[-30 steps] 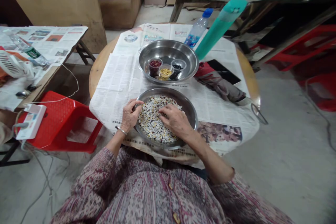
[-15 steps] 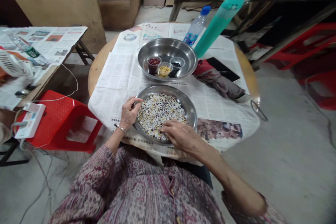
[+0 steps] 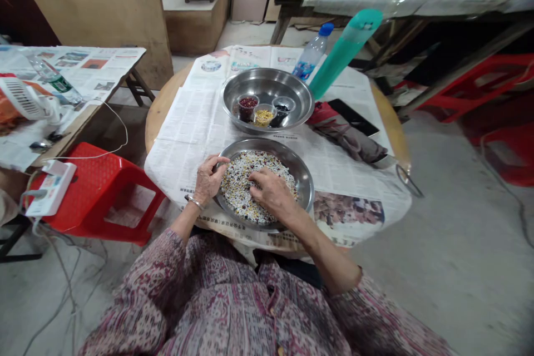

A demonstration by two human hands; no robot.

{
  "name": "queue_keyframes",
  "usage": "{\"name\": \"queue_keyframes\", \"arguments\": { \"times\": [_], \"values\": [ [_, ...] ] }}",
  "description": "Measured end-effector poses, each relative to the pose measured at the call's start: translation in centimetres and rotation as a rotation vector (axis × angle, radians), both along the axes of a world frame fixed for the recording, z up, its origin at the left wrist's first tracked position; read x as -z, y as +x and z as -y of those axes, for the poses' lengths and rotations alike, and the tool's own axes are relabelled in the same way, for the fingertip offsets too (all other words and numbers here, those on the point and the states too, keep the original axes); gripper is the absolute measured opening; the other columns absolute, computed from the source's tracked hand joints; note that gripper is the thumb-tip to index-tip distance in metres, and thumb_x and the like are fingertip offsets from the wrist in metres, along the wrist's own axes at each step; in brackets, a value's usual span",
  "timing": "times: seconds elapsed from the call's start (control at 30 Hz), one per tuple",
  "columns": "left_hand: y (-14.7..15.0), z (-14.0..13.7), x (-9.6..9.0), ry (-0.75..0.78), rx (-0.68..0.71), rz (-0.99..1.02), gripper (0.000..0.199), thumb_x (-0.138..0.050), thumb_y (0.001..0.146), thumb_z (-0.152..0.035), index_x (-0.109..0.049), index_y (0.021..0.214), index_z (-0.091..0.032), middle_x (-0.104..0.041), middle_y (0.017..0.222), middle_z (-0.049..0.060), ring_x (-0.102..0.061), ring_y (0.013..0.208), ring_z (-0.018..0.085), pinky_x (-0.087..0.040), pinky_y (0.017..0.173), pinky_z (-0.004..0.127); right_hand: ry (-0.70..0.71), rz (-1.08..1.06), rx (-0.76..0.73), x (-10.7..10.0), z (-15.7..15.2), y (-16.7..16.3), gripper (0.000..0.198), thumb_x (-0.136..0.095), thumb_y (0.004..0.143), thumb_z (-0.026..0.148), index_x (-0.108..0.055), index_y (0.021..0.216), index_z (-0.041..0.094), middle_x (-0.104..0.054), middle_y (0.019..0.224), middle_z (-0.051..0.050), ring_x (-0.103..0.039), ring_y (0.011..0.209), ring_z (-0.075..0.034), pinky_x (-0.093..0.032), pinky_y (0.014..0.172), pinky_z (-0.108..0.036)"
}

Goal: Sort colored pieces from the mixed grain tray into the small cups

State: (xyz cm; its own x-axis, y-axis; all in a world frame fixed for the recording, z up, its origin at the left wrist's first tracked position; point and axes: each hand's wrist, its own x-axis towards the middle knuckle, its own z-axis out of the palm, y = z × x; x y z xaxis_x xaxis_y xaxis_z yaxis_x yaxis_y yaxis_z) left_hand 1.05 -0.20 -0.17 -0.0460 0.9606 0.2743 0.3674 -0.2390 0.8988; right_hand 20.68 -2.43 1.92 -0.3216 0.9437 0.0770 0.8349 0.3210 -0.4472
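The right hand [image 3: 271, 196] has come back from the near rim of the steel pan [image 3: 303, 173] to the middle of the mixed beans and grains [image 3: 242, 189], fingers curled down as if pinching; I cannot tell whether it holds anything. So the picking goes on. The left hand [image 3: 207, 179] grips the pan's left rim. The round pan, with no long axis, sits at centre frame on the newspaper-covered counter [image 3: 187, 128], below the bowl [image 3: 298, 97] of sorted cups.
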Motion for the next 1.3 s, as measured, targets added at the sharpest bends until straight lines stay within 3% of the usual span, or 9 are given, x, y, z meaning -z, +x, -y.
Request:
{"name": "queue_keyframes", "arguments": {
  "times": [0.13, 0.27, 0.4, 0.5, 0.57, 0.73, 0.97, 1.13, 1.3],
  "values": [
    [0.1, 0.0, 0.1, 0.008, -0.007, -0.004, 0.016, -0.058, 0.083, -0.013, -0.072, 0.090, -0.018, -0.068, 0.099, 0.004, -0.060, 0.081, 0.014, -0.047, 0.079, 0.027, -0.137, -0.192, 0.004, 0.1, -0.8, -0.4, 0.017, -0.054, 0.073, 0.011, -0.068, 0.077, 0.018, -0.066, 0.075, -0.003, -0.058, 0.071, -0.016, -0.044, 0.070, -0.028],
    [0.1, 0.0, 0.1, 0.037, 0.000, -0.005, 0.016, -0.057, 0.083, -0.013, -0.071, 0.090, -0.019, -0.069, 0.099, 0.005, -0.063, 0.093, 0.017, -0.048, 0.088, 0.029, -0.326, -0.416, 0.005, -0.3, -1.2, -1.4, 0.017, -0.053, 0.074, 0.016, -0.069, 0.079, 0.019, -0.055, 0.055, 0.005, -0.049, 0.050, -0.011, -0.038, 0.056, -0.025],
    [0.0, -0.1, 0.1, 0.037, 0.000, 0.004, 0.017, -0.055, 0.087, -0.016, -0.070, 0.093, -0.019, -0.070, 0.100, 0.005, -0.064, 0.096, 0.018, -0.049, 0.090, 0.031, -0.133, -0.413, -0.208, -0.6, -1.9, -3.5, 0.021, -0.054, 0.074, 0.009, -0.071, 0.081, 0.019, -0.068, 0.073, 0.000, -0.058, 0.070, -0.014, -0.045, 0.074, -0.028],
    [0.0, -0.1, 0.0, 0.033, 0.000, 0.011, 0.018, -0.052, 0.090, -0.017, -0.069, 0.095, -0.019, -0.071, 0.101, 0.006, -0.064, 0.097, 0.018, -0.049, 0.092, 0.032, 0.046, -0.249, -0.427, -0.5, -2.8, -4.3, 0.018, -0.061, 0.076, 0.009, -0.072, 0.085, 0.019, -0.072, 0.098, -0.007, -0.058, 0.097, -0.022, -0.043, 0.095, -0.038],
    [0.0, -0.1, -0.1, 0.037, 0.006, 0.012, 0.017, -0.052, 0.090, -0.018, -0.069, 0.094, -0.019, -0.070, 0.101, 0.006, -0.064, 0.099, 0.018, -0.048, 0.094, 0.032, 0.104, -0.132, -0.460, -0.3, -3.4, -3.9, 0.013, -0.065, 0.078, 0.014, -0.072, 0.088, 0.019, -0.070, 0.107, -0.009, -0.055, 0.106, -0.025, -0.041, 0.100, -0.042],
    [0.1, 0.0, -0.2, 0.023, 0.006, 0.015, 0.016, -0.055, 0.088, -0.017, -0.070, 0.092, -0.019, -0.070, 0.100, 0.005, -0.063, 0.093, 0.017, -0.049, 0.088, 0.030, 0.100, -0.008, -0.289, -0.1, -4.3, -0.6, 0.014, -0.058, 0.087, 0.015, -0.072, 0.090, 0.018, -0.069, 0.101, -0.009, -0.059, 0.099, -0.022, -0.045, 0.093, -0.037],
    [0.1, -0.1, -0.1, 0.002, 0.002, 0.009, 0.015, -0.057, 0.086, -0.016, -0.071, 0.091, -0.019, -0.069, 0.099, 0.004, -0.062, 0.090, 0.016, -0.048, 0.085, 0.029, 0.088, -0.075, 0.016, -0.2, -4.1, 3.4, 0.028, -0.050, 0.087, 0.012, -0.072, 0.103, 0.018, -0.071, 0.102, -0.009, -0.063, 0.093, -0.020, -0.048, 0.089, -0.034],
    [0.1, -0.1, -0.2, 0.001, -0.010, -0.006, 0.015, -0.057, 0.086, -0.015, -0.071, 0.090, -0.020, -0.070, 0.100, 0.004, -0.062, 0.094, 0.017, -0.048, 0.088, 0.030, 0.134, 0.017, 0.013, 0.1, -4.5, 2.6, 0.030, -0.053, 0.089, 0.020, -0.071, 0.112, 0.019, -0.067, 0.116, -0.012, -0.056, 0.111, -0.026, -0.045, 0.098, -0.040],
    [0.1, -0.1, -0.3, -0.004, -0.002, -0.010, 0.014, -0.058, 0.086, -0.015, -0.071, 0.090, -0.020, -0.069, 0.101, 0.004, -0.062, 0.096, 0.017, -0.047, 0.090, 0.030, -0.039, 0.085, -0.045, -0.6, -3.5, 3.1, 0.025, -0.051, 0.087, 0.012, -0.073, 0.096, 0.019, -0.070, 0.098, -0.009, -0.062, 0.093, -0.021, -0.048, 0.087, -0.034]
  ]
}}
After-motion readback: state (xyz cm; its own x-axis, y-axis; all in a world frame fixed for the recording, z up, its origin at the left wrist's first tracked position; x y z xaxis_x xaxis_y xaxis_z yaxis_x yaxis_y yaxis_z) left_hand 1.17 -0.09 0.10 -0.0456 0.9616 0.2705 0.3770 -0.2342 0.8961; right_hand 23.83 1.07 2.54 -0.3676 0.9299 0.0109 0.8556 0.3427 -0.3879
